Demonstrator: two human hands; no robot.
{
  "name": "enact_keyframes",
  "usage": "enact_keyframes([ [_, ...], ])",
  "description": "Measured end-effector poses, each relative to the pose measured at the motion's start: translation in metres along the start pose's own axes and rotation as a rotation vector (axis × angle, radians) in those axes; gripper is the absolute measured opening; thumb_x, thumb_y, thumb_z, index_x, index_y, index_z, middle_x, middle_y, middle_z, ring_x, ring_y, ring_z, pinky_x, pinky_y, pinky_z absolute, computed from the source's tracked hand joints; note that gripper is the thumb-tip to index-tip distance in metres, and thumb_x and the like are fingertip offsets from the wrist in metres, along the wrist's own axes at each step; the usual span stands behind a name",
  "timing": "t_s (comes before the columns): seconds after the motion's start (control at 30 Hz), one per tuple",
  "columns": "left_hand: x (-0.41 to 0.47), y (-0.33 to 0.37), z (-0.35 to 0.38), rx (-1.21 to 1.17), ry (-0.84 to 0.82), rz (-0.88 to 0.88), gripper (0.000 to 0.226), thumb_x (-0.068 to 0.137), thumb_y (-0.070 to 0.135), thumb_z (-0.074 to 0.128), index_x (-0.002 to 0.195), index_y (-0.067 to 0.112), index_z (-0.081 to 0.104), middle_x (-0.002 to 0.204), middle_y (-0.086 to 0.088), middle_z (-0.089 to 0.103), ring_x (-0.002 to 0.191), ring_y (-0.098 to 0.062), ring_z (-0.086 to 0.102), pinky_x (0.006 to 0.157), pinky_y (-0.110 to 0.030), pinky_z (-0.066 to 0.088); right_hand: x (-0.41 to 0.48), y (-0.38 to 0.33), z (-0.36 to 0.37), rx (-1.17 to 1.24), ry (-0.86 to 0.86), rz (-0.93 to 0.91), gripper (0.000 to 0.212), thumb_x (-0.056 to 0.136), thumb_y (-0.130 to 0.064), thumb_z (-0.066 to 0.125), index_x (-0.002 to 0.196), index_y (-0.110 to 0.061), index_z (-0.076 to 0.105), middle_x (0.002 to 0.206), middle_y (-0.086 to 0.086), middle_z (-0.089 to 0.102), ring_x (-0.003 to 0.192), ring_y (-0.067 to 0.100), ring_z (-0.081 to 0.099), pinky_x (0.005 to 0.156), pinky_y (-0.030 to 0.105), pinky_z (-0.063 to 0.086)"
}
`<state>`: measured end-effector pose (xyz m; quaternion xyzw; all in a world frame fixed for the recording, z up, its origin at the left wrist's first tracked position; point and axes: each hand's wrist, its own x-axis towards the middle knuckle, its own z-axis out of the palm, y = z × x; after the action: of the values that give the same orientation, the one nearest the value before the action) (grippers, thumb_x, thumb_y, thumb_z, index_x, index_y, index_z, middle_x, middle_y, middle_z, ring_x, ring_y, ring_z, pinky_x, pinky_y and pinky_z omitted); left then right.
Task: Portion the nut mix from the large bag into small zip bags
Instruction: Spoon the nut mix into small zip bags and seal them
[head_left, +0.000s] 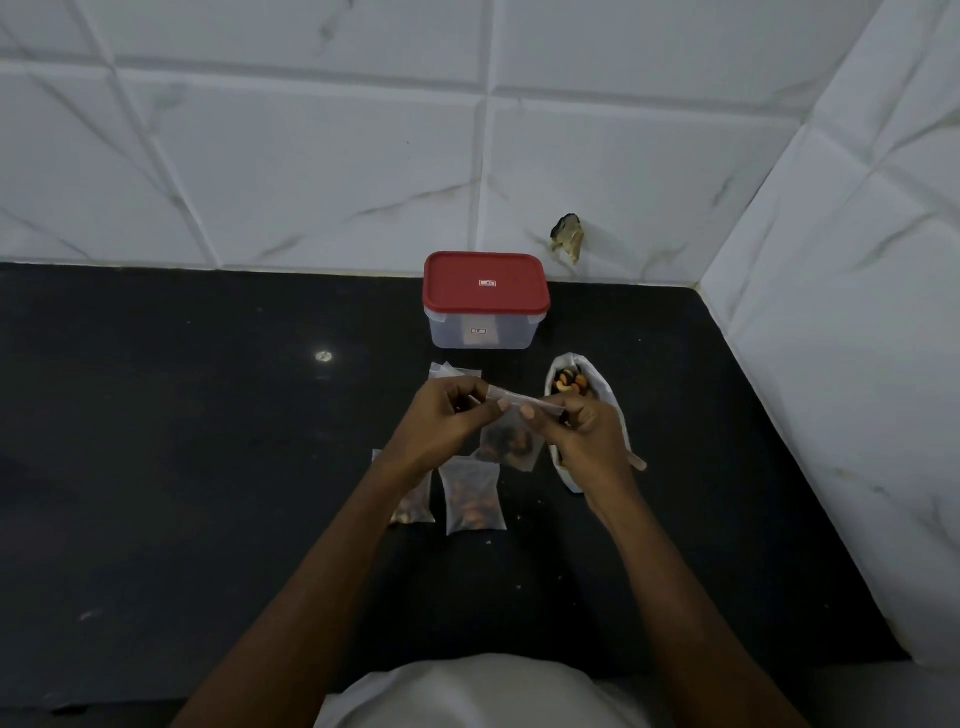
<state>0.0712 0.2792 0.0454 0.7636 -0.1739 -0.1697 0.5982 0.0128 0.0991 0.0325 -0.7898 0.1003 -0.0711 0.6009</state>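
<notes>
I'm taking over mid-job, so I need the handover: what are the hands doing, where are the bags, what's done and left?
Left hand and right hand pinch the top of a small zip bag with nuts in it.
Large bag lies open at right, nuts inside.
Done: two filled bags lie on the counter.
Left: seal the held bag, fill the empty bags behind it.

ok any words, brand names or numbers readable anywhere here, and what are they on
Nothing here can be read.
On the red lid, a small label: too small and blurred to read.
On the clear container wall, a second label: also unreadable.
No print shows on the held zip bag or the large bag.
</notes>
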Motion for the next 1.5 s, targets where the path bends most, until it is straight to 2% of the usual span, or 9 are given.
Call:
enact_keyframes([
  [0.13,0.001,-0.002,0.001,-0.018,0.085,0.042,0.014,0.093,0.022,0.063,0.097,0.009,0.068,0.096,-0.005,0.069,0.089,-0.018,0.069,0.076,-0.037,0.060,-0.005,-0.002,0.005,0.119,0.001,0.037,0.005,0.088,-0.021,0.069,0.093,-0.020,0.071,0.094,0.000,0.074,0.093,0.012,0.070,0.079,0.026,0.058],
  [0.2,0.001,-0.003,0.002,-0.019,0.078,0.033,0.014,0.093,0.023,0.063,0.097,0.011,0.068,0.095,-0.002,0.069,0.089,-0.015,0.069,0.075,-0.033,0.059,-0.006,-0.001,0.006,0.119,0.021,0.045,0.007,0.090,-0.021,0.067,0.095,-0.018,0.071,0.097,0.002,0.074,0.095,0.013,0.070,0.081,0.032,0.058],
  [0.4,0.000,-0.004,-0.004,-0.003,-0.035,0.006,0.013,0.093,0.023,0.063,0.097,0.012,0.068,0.095,-0.002,0.070,0.080,-0.005,0.067,0.063,-0.016,0.052,-0.005,0.001,0.007,-0.003,0.090,0.021,0.007,0.089,-0.014,0.068,0.094,-0.010,0.071,0.092,0.001,0.073,0.089,0.008,0.068,0.080,0.025,0.054],
  [0.6,0.003,-0.004,-0.005,-0.021,-0.070,0.070,0.004,0.091,0.016,0.066,0.092,0.015,0.069,0.090,-0.004,0.072,0.084,-0.015,0.071,0.071,-0.026,0.058,-0.004,-0.003,0.009,-0.101,0.065,-0.060,0.003,0.088,-0.013,0.070,0.089,-0.016,0.071,0.088,-0.003,0.071,0.084,0.001,0.065,0.074,0.014,0.051],
  [0.8,0.004,-0.006,-0.003,-0.091,-0.001,0.039,0.011,0.088,0.015,0.069,0.093,0.005,0.071,0.089,-0.005,0.073,0.084,-0.014,0.071,0.069,-0.024,0.057,-0.009,-0.006,0.006,0.124,0.053,0.046,0.008,0.092,-0.014,0.065,0.097,-0.016,0.070,0.097,0.000,0.073,0.091,0.007,0.070,0.073,0.019,0.057],
  [1.1,0.001,-0.013,0.000,-0.223,0.015,-0.041,0.007,0.084,0.012,0.071,0.087,0.005,0.072,0.092,-0.008,0.074,0.092,-0.018,0.071,0.080,-0.028,0.057,0.000,0.002,0.007,-0.064,0.112,0.036,0.010,0.092,-0.012,0.065,0.089,-0.021,0.068,0.091,-0.003,0.071,0.091,0.010,0.067,0.082,0.029,0.054],
  [1.2,0.002,-0.016,0.004,-0.176,0.057,-0.053,0.014,0.086,0.016,0.071,0.093,0.003,0.072,0.094,-0.009,0.074,0.091,-0.017,0.071,0.080,-0.030,0.057,0.001,0.002,0.005,-0.130,0.116,0.003,0.006,0.091,-0.015,0.067,0.089,-0.020,0.069,0.089,-0.008,0.070,0.087,0.002,0.066,0.079,0.021,0.052],
  [1.37,0.006,-0.008,-0.001,0.003,-0.050,-0.013,0.012,0.091,0.026,0.066,0.102,0.025,0.070,0.097,0.005,0.071,0.086,-0.004,0.065,0.071,-0.021,0.052,0.003,-0.005,0.000,-0.156,0.137,-0.070,0.006,0.086,-0.012,0.073,0.091,-0.015,0.074,0.084,-0.009,0.071,0.081,-0.006,0.065,0.072,0.008,0.049],
  [1.5,0.010,-0.007,0.003,0.052,-0.071,0.063,0.014,0.088,0.020,0.071,0.095,0.009,0.073,0.089,-0.002,0.073,0.084,-0.014,0.069,0.076,-0.029,0.056,0.004,-0.006,0.001,-0.218,0.091,-0.112,0.011,0.087,-0.010,0.072,0.086,-0.021,0.072,0.080,-0.016,0.068,0.081,-0.008,0.063,0.073,0.007,0.047],
])
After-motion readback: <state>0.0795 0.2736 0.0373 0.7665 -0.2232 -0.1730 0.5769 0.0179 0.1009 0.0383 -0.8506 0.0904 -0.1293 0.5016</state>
